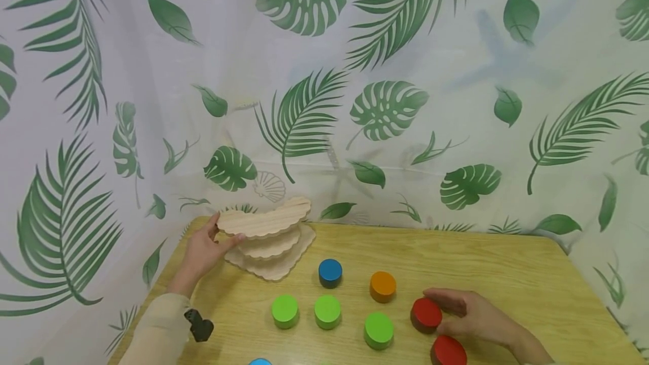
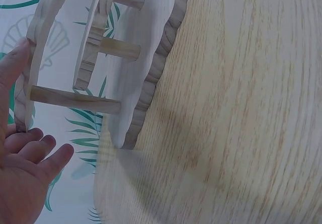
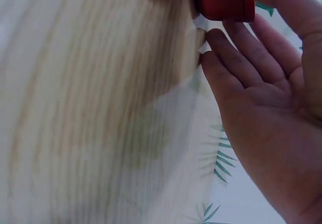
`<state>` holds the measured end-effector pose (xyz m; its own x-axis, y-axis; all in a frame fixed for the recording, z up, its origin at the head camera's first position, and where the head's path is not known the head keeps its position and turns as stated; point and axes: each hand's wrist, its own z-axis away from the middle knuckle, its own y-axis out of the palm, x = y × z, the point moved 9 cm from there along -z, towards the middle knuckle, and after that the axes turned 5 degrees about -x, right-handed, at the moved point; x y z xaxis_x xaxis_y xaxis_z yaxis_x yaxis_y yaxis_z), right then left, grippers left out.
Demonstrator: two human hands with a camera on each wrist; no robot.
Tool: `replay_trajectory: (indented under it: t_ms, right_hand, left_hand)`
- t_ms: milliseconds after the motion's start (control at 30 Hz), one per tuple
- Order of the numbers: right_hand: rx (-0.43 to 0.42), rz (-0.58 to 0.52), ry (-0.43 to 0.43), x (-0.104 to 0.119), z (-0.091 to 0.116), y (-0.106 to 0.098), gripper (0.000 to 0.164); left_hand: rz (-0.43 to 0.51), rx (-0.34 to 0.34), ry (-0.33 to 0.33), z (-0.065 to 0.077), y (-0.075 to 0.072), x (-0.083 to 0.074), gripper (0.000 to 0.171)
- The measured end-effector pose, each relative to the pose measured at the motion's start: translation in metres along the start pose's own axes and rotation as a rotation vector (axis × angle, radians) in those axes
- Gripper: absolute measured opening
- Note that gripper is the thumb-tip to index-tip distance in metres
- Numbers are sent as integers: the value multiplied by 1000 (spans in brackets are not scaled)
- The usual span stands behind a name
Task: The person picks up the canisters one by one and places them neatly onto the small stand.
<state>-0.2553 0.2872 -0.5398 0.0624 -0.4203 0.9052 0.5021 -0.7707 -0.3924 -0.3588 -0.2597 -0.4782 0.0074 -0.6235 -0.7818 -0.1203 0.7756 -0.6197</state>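
A wooden tiered stand point(image 1: 263, 221) with scalloped shelves is at the table's back left; short round posts join its levels. My left hand point(image 1: 205, 249) pinches the left end of its top shelf, thumb on one face and fingers on the other in the left wrist view. Toward the front right, my right hand point(image 1: 479, 317) has thumb and fingers on either side of a small round red tin point(image 1: 426, 315). Part of this red tin point(image 3: 224, 3) shows between thumb and fingers at the top of the right wrist view. A second red tin point(image 1: 448, 350) stands just in front.
On the wooden table point(image 1: 487, 258) stand a dark blue tin point(image 1: 330, 273), an orange tin point(image 1: 382, 286) and three green tins, one of them a green tin point(image 1: 378, 330) near the right hand. A light blue top point(image 1: 260, 361) shows at the bottom edge. Behind hangs a leaf-patterned cloth point(image 1: 324, 145).
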Motion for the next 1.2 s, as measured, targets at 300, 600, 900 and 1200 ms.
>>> replay_trajectory:
  t_ms: [300, 600, 900, 1200]
  right_hand:
    - [-35, 90, -4, 2, -3, 1, 65]
    - [-45, 85, 36, 0, -2, 2, 65]
    - [-51, 30, 52, -4, -3, 3, 66]
    - [-93, 49, 62, 1, -1, -3, 66]
  left_hand:
    - [-3, -5, -6, 1, -2, 2, 111]
    - [-27, -8, -4, 0, -1, 4, 111]
    - [4, -7, -2, 0, 1, 6, 111]
    - [-5, -3, -3, 1, 0, 2, 110]
